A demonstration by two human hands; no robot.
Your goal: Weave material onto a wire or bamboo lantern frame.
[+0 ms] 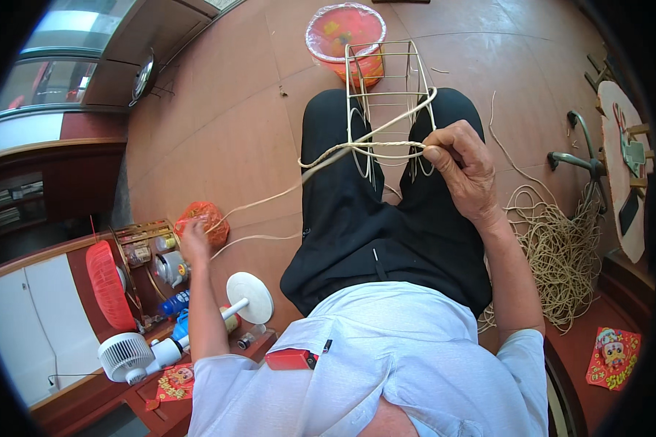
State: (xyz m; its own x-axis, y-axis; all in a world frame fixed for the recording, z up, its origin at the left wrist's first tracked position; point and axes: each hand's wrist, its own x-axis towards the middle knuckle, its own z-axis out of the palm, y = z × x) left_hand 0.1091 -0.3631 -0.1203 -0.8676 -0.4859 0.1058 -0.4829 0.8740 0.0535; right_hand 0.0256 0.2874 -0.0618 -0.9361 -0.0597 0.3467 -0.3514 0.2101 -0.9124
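One head cam, fisheye, looks steeply down, close over lap and floor.

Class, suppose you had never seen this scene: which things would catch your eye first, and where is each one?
First, the pale wire frame standing between the knees, where the right hand pinches a cane strand against it. That strand runs out to the left hand, stretched far to the side. Next come the red bucket on the floor beyond the frame and the tangled cane heap at the right.
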